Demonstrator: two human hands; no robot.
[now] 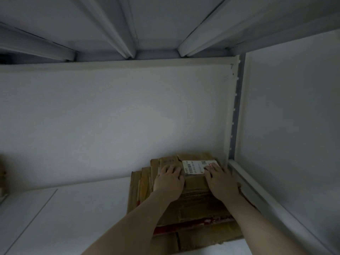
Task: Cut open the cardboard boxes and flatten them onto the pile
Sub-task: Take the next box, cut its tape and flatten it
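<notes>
A pile of flattened brown cardboard boxes [198, 210] lies on a white shelf, pushed into its far right corner. The top piece [195, 181] carries a white shipping label [197, 166] with a barcode. My left hand [168, 181] presses flat on the left part of that top piece, fingers straight and pointing toward the back wall. On the right part, my right hand [220, 181] presses down too, with its fingertips reaching the label's right end. Neither hand holds a tool. A red printed band [193, 224] shows on a lower sheet near the front.
The white shelf surface [73, 208] stretches to the left of the pile. A white back wall [110, 116] and a side panel [294, 126] close the corner, with a perforated metal upright [236, 111] between them. An upper shelf's underside [147, 24] hangs overhead. Something brownish [2, 173] sits at the far left edge.
</notes>
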